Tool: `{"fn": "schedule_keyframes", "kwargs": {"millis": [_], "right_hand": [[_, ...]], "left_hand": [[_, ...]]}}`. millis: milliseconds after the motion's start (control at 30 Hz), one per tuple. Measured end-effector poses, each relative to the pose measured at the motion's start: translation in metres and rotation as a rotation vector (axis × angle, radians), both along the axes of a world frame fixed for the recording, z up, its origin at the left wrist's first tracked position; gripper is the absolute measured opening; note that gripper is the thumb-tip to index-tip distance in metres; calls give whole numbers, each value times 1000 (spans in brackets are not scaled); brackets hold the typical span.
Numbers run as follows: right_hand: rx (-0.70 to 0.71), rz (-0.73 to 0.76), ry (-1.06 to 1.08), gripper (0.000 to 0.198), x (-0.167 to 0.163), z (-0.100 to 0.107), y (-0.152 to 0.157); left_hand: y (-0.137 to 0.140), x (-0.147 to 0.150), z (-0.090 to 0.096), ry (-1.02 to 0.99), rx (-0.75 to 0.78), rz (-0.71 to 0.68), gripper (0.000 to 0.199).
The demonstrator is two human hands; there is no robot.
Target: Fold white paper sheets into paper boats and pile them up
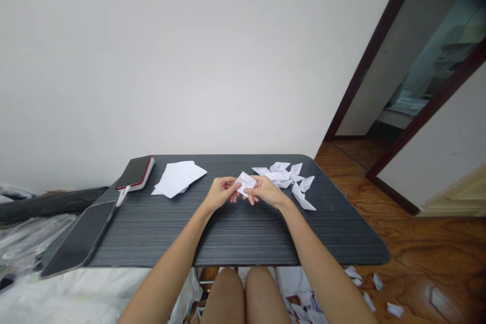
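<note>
A small folded square of white paper (246, 182) is held in the air above the dark table, turned so one corner points up. My left hand (224, 191) pinches its left side between thumb and fingers. On the opposite side, my right hand (265, 190) grips the paper with the thumb on its front face. To the right lies a loose pile of folded white paper pieces (281, 175), pointed like little boats. Left of my hands rests a stack of flat white paper sheets (178, 178), slightly fanned out.
The dark wood-grained table (159, 243) stands against a white wall. A phone (80, 238) lies at its left edge, below a black, red-edged power bank (135, 173) with a white cable (122, 196). Folded paper pieces (395, 310) are scattered on the wooden floor at right.
</note>
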State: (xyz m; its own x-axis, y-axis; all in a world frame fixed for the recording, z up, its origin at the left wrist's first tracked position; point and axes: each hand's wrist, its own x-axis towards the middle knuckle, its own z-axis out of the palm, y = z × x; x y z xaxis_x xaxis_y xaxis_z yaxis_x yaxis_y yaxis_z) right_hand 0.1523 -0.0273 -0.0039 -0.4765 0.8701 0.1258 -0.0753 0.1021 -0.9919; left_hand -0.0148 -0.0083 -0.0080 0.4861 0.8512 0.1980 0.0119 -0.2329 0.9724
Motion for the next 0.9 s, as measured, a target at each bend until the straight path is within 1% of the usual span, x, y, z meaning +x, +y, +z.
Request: {"fn": "schedule_keyframes", "kwargs": {"millis": [133, 233, 367, 400, 533, 667, 767, 900], "right_hand": [[-41, 8, 14, 30, 0, 1, -1], [-55, -15, 26, 33, 0, 1, -2], [-111, 5, 129, 45, 0, -1, -1], [-110, -11, 152, 47, 0, -2, 0], [-41, -159, 165, 38, -1, -6, 5], [11, -139, 138, 32, -2, -8, 6], [48, -174, 56, 24, -3, -9, 7], [66, -307, -28, 18, -5, -13, 11]], "left_hand": [[1, 0, -1, 12, -7, 2, 35], [3, 0, -3, 11, -6, 5, 35], [5, -1, -2, -76, -26, 61, 34], [6, -1, -2, -108, -44, 75, 33], [6, 1, -2, -182, -155, 69, 36], [5, 4, -8, -212, -236, 40, 38], [5, 6, -11, -242, -209, 51, 36], [4, 8, -11, -199, -108, 96, 27]]}}
